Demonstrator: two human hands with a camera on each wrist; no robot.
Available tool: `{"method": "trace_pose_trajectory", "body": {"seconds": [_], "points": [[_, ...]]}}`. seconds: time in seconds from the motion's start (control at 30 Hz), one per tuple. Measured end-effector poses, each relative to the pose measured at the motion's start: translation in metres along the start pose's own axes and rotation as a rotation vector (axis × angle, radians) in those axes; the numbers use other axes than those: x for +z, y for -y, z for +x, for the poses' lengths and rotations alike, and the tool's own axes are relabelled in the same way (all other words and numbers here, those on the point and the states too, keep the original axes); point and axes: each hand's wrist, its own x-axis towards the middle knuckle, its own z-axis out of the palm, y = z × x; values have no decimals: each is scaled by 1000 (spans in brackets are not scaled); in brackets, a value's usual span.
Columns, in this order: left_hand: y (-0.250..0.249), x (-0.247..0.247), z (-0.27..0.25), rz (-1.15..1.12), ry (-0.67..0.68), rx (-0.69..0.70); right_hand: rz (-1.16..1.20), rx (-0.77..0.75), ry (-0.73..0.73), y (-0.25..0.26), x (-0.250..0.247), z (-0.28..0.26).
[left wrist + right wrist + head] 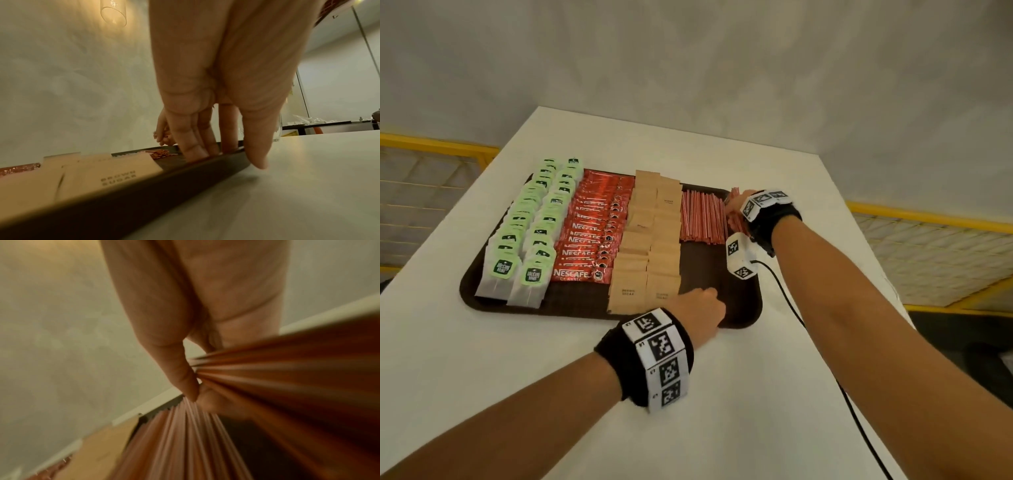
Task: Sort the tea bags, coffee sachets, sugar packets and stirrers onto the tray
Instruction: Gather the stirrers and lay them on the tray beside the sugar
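- A dark brown tray [739, 298] is sitting on a white desk [774, 377], filled from left to right with sorted rows.
- Green-tagged tea bags [530, 240] are lying in two overlapping columns at the tray's left end; only the nearest tags are readable.
- Red Nescafé coffee sachets [589, 236] are lying just beside them, the far ones overlapping so their print is hidden.
- Brown sugar packets [650, 246] are filling two columns next to those; the left wrist view is showing their lettering upside down.
- Red-and-white striped stirrers [700, 219] are lying side by side in the tray's far right part.
- The right hand [736, 205] is reaching over the tray's far right corner, its grip pinching a bundle of stirrers [277, 378] between thumb and fingers; the wrist band is hiding most of the hand from the head view, and the bundle is blurring heavily in the wrist view.
- The left hand [702, 308] is resting at the tray's near rim, its grip spread: straight fingers [193, 149] are pressing on the tray floor while the thumb is hanging outside the rim, over the desk.
- A black cable [822, 346] is trailing across the desk, its end cut off by the frame.
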Motion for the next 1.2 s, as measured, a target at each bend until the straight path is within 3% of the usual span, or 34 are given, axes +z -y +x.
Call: {"method": "trace_pose_trajectory", "body": {"seconds": [0.23, 0.3, 0.5, 0.6, 0.67, 0.8, 1.0, 1.07, 1.2], "points": [[-1, 1, 2, -52, -5, -7, -212, -26, 140, 17, -6, 12], [-1, -1, 2, -78, -11, -12, -197, 19, 141, 20, -10, 7], [-2, -4, -1, -127, -9, -25, -161, -85, 201, 25, -12, -3], [-2, -5, -2, -137, -5, -30, -115, -91, 145, 15, -12, 3], [-2, -5, -3, -142, 8, -35, -94, -17, 96, 10, -9, 9], [-4, -4, -6, -164, 22, -41, -217, -43, 17, 3, -1, 11], [-7, 0, -14, -145, -23, -52, -72, -39, -60, 3, -1, 5], [-8, 0, -14, -115, -24, -61, 8, -54, 11, 7, 0, -3], [-12, -3, -12, -91, 14, -81, 69, -146, 410, 14, 15, -31]]}}
